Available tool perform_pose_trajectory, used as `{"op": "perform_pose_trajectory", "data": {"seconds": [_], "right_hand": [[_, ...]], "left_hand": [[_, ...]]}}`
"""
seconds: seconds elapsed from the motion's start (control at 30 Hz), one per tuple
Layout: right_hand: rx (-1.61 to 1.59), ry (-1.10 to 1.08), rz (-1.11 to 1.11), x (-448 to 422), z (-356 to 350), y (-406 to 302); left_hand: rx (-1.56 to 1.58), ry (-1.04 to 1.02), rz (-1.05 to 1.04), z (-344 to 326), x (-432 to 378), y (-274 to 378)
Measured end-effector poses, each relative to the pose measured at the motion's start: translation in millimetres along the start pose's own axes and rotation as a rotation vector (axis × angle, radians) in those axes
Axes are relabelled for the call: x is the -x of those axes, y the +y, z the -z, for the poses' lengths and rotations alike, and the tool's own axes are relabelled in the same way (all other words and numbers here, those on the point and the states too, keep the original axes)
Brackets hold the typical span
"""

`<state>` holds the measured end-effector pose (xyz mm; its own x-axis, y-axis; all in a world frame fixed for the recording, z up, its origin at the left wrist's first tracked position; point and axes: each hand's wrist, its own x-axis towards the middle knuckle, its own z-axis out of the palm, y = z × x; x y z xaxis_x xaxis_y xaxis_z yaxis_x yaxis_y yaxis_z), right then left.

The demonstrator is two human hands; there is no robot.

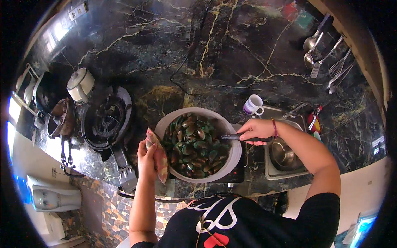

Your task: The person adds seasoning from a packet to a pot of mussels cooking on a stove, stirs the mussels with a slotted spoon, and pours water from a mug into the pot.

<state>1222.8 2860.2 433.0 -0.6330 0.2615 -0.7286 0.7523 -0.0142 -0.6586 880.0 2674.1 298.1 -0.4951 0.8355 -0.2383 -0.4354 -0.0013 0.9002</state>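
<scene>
A wide light-grey pot, full of green-shelled mussels, stands on a black cooktop in front of me. My left hand grips a reddish patterned pot holder at the pot's left side. The cloth hides whatever part of the pot lies behind it. On the opposite side, my right hand is closed around the black handle of a utensil, which reaches over the rim into the mussels. The utensil's working end is hidden among the shells.
A white-and-purple mug stands behind my right hand. Further right, a metal sink holds a metal pot. To the left are a black gas burner, a lidded white saucepan and a brown pan. Utensils hang at the upper right.
</scene>
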Motion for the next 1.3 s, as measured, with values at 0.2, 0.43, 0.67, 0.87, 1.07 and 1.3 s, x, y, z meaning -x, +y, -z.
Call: {"op": "perform_pose_trajectory", "data": {"seconds": [0.2,0.43,0.67,0.87,1.07,1.3], "right_hand": [[0.043,0.055,-0.026,25.5,-3.0,-17.5],[0.324,0.181,-0.019,50.8,-19.8,-64.3],[1.192,0.502,0.333,65.4,-54.4,-76.5],[1.516,0.680,0.396,72.5,-89.7,-95.9],[1.567,0.649,0.554,18.4,-118.1,-72.9],[1.481,0.526,0.392,5.6,-97.6,-45.0]], "left_hand": [[0.037,0.003,0.036,1.0,-0.1,1.8],[0.192,-0.022,0.051,3.6,10.3,6.0],[0.120,-0.009,-0.011,8.4,23.0,9.2],[0.010,0.000,-0.020,3.1,20.0,6.0],[-0.059,0.013,-0.073,2.5,12.4,-0.3],[-0.241,0.093,-0.232,-2.9,16.4,2.2]]}}
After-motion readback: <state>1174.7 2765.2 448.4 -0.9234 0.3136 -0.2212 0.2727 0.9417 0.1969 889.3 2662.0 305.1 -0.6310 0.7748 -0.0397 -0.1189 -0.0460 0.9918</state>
